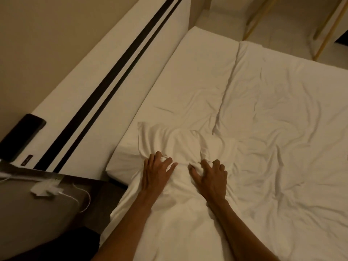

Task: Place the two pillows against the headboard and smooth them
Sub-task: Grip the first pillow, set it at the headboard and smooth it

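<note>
A wide white bed with a rumpled duvet fills the view, beside a white headboard with dark stripes. At the near corner lies a pillow, both hands bunching its fabric: left hand and right hand, fingers curled gripping folds. A bedside table carries a dark phone and cable.

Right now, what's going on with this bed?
A person is leaning over the bed, with the left hand and right hand both bunching up white fabric near the headboard. It looks like a pillow or its case, lying on the mattress close to the headboard but wrinkled, not yet smoothed. A second pillow isn't clearly visible. The duvet beside it is rumpled. A dark phone-like object rests on the headboard ledge.
</note>
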A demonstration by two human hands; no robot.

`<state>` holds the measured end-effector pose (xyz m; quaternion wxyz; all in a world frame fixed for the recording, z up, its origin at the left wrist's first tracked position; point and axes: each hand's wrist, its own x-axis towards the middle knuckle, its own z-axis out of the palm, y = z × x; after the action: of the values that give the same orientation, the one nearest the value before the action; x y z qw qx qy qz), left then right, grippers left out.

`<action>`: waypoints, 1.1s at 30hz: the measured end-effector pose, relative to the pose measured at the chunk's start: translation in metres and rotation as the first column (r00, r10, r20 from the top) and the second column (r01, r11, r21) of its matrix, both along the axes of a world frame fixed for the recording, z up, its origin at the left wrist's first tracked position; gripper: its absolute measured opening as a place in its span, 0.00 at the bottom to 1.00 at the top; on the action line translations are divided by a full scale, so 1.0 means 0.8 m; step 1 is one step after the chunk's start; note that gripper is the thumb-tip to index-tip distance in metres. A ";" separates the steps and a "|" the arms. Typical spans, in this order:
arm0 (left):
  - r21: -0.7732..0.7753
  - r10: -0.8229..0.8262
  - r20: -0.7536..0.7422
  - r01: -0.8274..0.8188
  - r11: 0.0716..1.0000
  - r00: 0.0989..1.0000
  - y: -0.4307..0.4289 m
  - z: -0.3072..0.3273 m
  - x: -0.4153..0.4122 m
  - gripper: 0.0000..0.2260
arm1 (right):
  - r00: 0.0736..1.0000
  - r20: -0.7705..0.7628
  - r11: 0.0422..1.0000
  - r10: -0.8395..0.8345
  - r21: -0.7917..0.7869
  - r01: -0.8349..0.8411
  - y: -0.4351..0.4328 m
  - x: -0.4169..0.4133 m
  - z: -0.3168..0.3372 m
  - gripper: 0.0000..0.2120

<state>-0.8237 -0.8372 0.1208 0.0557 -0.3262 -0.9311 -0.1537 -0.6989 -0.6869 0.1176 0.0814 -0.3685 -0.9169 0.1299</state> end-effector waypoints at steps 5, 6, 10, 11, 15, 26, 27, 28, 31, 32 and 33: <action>-0.035 -0.085 0.035 0.086 0.996 0.996 -0.007 -0.012 -0.073 0.11 | 0.996 0.052 0.997 -0.077 -0.026 0.078 -0.021 -0.061 -0.011 0.22; -0.048 -0.093 0.033 0.094 0.994 0.995 -0.010 -0.013 -0.086 0.11 | 0.994 0.056 0.995 -0.091 -0.039 0.093 -0.028 -0.072 -0.013 0.22; -0.074 -0.138 0.036 0.140 0.987 0.990 -0.020 -0.021 -0.135 0.10 | 0.988 0.067 0.988 -0.139 -0.057 0.143 -0.046 -0.114 -0.021 0.22; -0.081 -0.145 0.045 0.149 0.986 0.988 -0.022 -0.023 -0.146 0.10 | 0.986 0.082 0.986 -0.145 -0.066 0.150 -0.049 -0.124 -0.022 0.23; -0.075 -0.161 0.090 0.168 0.983 0.983 -0.014 -0.038 -0.188 0.09 | 0.984 0.097 0.982 -0.152 -0.103 0.161 -0.042 -0.164 -0.034 0.24; -0.009 -0.235 0.077 0.237 0.971 0.969 0.121 -0.150 -0.404 0.11 | 0.991 0.028 0.987 -0.133 -0.085 0.135 0.105 -0.379 -0.163 0.26; -0.017 -0.246 0.065 0.248 0.969 0.967 0.145 -0.164 -0.437 0.12 | 0.990 -0.005 0.987 -0.140 -0.077 0.139 0.127 -0.409 -0.178 0.26; -0.028 -0.252 0.041 0.254 0.967 0.967 0.172 -0.174 -0.472 0.13 | 0.988 -0.054 0.987 -0.147 -0.067 0.143 0.151 -0.441 -0.192 0.26; -0.001 -0.233 -0.088 0.234 0.972 0.968 0.249 -0.193 -0.567 0.15 | 0.958 -0.230 0.985 -0.170 -0.046 0.164 0.219 -0.538 -0.217 0.26; 0.024 -0.215 -0.119 0.219 0.975 0.969 0.265 -0.201 -0.589 0.15 | 0.949 -0.259 0.984 -0.180 -0.039 0.176 0.237 -0.563 -0.227 0.26; 0.045 -0.194 -0.130 0.202 0.978 0.972 0.275 -0.213 -0.604 0.15 | 0.951 -0.250 0.983 -0.181 -0.032 0.179 0.251 -0.581 -0.238 0.26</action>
<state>-1.3068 -0.6172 -0.0500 0.1079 -0.4246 -0.8837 -0.1646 -1.1638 -0.4864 -0.0730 0.2071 -0.4314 -0.8611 0.1720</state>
